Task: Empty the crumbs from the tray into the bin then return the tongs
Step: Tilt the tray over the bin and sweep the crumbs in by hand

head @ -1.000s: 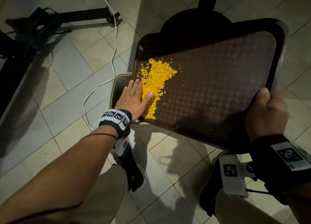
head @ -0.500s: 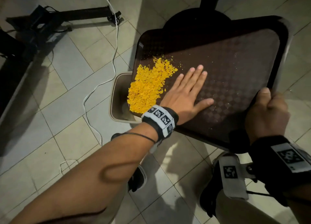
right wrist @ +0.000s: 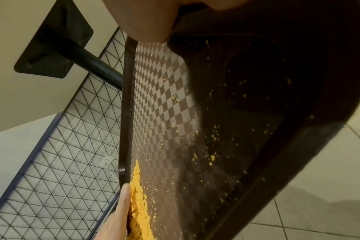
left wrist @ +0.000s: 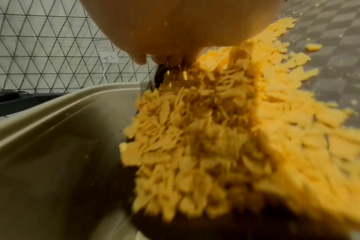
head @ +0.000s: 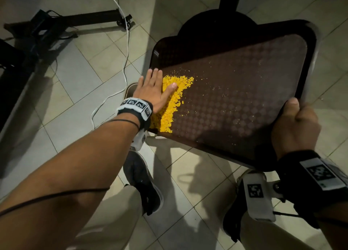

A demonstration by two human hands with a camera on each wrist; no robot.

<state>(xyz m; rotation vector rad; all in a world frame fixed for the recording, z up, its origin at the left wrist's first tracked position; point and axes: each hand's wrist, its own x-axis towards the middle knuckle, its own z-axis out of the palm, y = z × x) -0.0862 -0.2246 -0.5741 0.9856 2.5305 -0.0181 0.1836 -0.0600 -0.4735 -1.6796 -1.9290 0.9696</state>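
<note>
A dark brown tray [head: 244,91] with a chequered floor is held tilted above the floor, its left edge low over a beige bin [left wrist: 51,129]. My right hand [head: 295,125] grips the tray's right near corner, thumb on the rim [right wrist: 294,146]. My left hand [head: 156,88] lies flat with straight fingers at the tray's left edge, pressing on a heap of yellow crumbs [head: 171,103]. In the left wrist view the crumbs [left wrist: 216,129] spill over the edge beside the bin's wall. Small specks [right wrist: 213,138] dot the tray floor. No tongs are in view.
The bin's rim [head: 130,88] peeks out under my left hand. A black round table base [head: 212,24] and its post stand behind the tray. A white cable [head: 124,61] trails across the tiled floor, with a black stand [head: 79,22] at far left. My shoes [head: 143,182] are below.
My left hand swept from the middle of the tray back to its left edge, pushing the crumb heap left against the edge. The right hand kept its grip on the corner.
</note>
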